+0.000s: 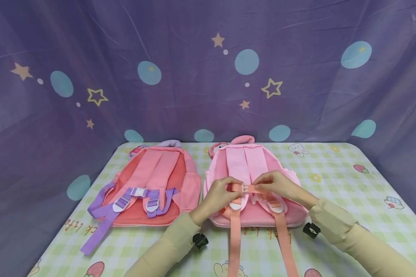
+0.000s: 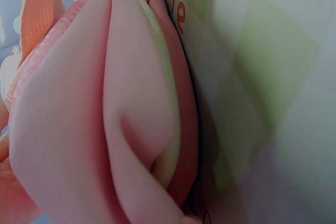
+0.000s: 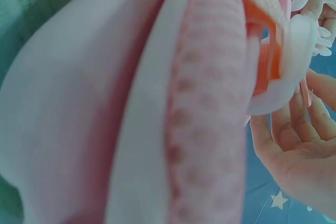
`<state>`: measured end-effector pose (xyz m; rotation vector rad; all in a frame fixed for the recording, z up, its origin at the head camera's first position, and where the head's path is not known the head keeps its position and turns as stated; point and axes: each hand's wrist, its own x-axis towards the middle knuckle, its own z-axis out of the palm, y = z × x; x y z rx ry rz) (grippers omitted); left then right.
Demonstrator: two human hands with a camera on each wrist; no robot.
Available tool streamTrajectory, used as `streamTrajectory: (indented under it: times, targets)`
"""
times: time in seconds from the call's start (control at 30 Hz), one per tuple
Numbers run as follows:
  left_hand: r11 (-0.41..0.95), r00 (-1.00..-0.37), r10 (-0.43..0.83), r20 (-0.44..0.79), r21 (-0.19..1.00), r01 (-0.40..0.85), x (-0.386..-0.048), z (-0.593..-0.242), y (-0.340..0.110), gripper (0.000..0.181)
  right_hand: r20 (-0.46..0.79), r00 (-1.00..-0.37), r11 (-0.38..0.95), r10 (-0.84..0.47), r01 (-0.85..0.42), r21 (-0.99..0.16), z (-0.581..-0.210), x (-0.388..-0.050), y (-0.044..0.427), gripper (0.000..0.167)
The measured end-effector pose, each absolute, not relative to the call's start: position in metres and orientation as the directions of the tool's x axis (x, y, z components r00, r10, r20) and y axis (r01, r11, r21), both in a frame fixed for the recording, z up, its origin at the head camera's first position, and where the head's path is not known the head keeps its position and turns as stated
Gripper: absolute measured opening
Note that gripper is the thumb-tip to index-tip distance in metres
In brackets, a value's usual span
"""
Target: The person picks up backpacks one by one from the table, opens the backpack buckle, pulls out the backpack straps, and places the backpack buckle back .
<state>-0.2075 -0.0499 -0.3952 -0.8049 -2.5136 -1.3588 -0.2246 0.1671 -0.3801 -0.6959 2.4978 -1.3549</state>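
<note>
A: What is met first from the near side?

B: Two long orange straps (image 1: pixel 234 238) are laid toward the near edge, their ends cut off from view. Farther left, a purple strap (image 1: pixel 98 236) is pointed nearward too.

A: How are the hands occupied?

B: Orange webbing (image 1: pixel 258 189) is pinched by both: by the left hand (image 1: pixel 218 194) just left of a white buckle (image 1: pixel 244 187), by the right hand (image 1: pixel 282 186) just right of it. Whether the buckle is fully joined cannot be told.

A: Where is this being held?

B: Over a pink backpack (image 1: pixel 256 218), laid straps up, slightly right of the middle of the tabletop (image 1: pixel 343 188). To its left, a coral backpack (image 1: pixel 159 169) is laid the same way. Only a slim gap is left between them, and its near end is crossed by the left sleeve (image 1: pixel 178 236).

A: Where is more room given?

B: On the right, where a broad checked stretch is shown before the right edge. The left edge is nearly met by the purple strap.

A: And farthest?

B: The far edge is reached by both backpacks' handles (image 1: pixel 242 139); beyond it, a starry purple curtain (image 1: pixel 187 111) is hung.
</note>
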Motion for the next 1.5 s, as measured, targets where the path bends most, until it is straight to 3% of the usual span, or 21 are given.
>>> streamTrajectory:
  times: [1.03, 1.5]
  targets:
    - [0.448, -0.85, 0.37, 0.376, 0.729, 0.518, -0.207, -0.396, -0.049, 0.026, 0.05, -0.877, 0.45, -0.478, -0.293, -0.844, -0.38, -0.225, 0.163, 0.015]
    - [0.424, -0.842, 0.383, 0.38, 0.737, 0.526, -0.208, -0.397, -0.048, 0.025, 0.033, -0.854, 0.404, -0.519, -0.28, -0.871, -0.38, -0.226, 0.154, 0.016]
